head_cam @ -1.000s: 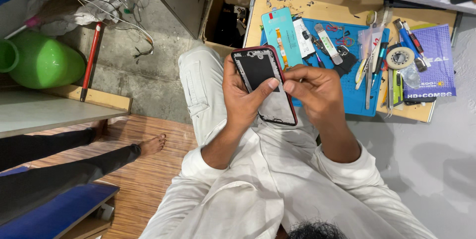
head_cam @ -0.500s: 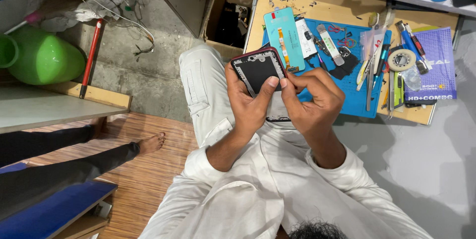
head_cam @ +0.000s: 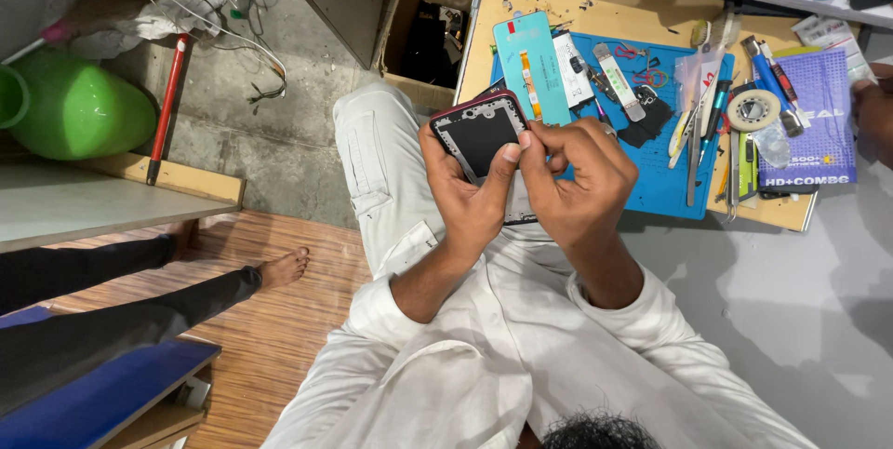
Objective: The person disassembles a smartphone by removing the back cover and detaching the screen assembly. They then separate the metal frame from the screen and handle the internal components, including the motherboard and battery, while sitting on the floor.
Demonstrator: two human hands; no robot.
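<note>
While gripped, phone frame (head_cam: 480,133) between left hand (head_cam: 465,198), right hand (head_cam: 577,184) — tilted.

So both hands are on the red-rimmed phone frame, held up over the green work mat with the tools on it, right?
Not quite: the work mat is blue, not green, as the head view shows. The rest holds: the left hand and right hand both grip the red-rimmed phone frame, and tools lie on the mat.
</note>
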